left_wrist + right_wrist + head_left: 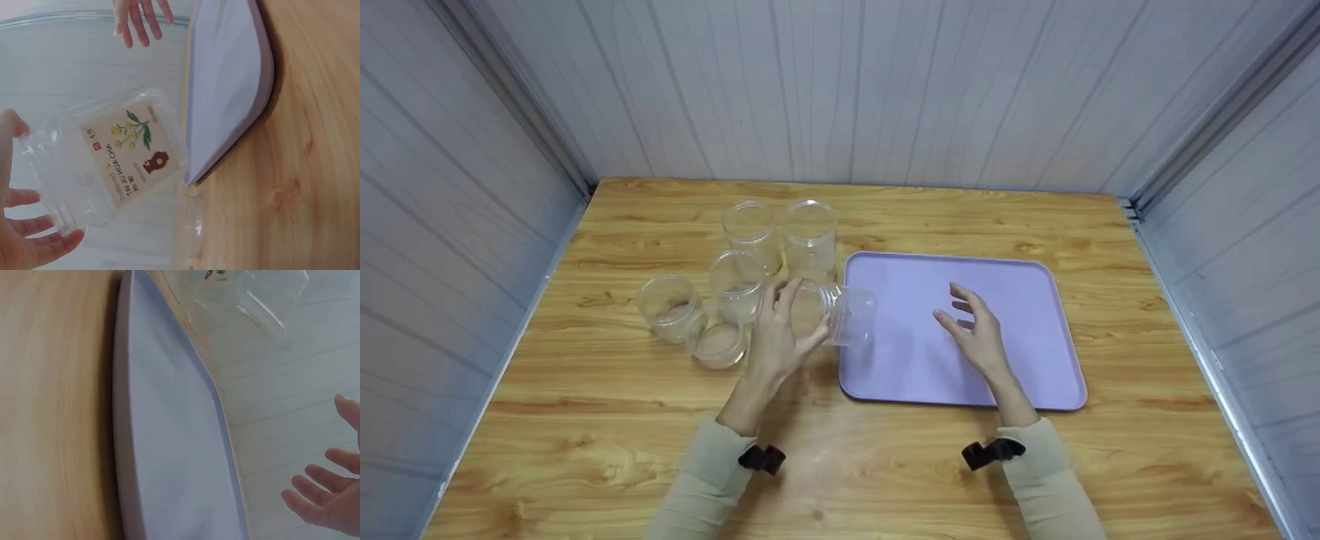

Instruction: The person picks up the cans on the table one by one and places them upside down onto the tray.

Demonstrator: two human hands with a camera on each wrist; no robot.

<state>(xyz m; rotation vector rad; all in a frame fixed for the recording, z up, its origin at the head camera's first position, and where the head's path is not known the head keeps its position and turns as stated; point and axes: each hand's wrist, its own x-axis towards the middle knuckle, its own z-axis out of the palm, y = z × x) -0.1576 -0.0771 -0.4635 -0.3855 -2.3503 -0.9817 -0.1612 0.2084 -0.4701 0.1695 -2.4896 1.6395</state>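
A clear plastic jar (855,315) lies on its side in the air, its base over the left edge of the purple tray (915,375). My left hand (776,337) grips it round the mouth end, thumb on one side and fingers on the other. In the left wrist view the jar carries a printed label (132,146) with yellow flowers and a brown bear. Over the tray hovers my right hand (979,337), fingers spread and loosely bent, touching nothing. The right wrist view shows the same hand (332,495) apart from the jar.
Several clear jars stand upright left of the tray: two tall ones (810,244) at the back, a middle one (739,285), and shorter ones (718,341) nearer the left. The wooden table (840,472) is bounded by pale panel walls (855,90) at back and sides.
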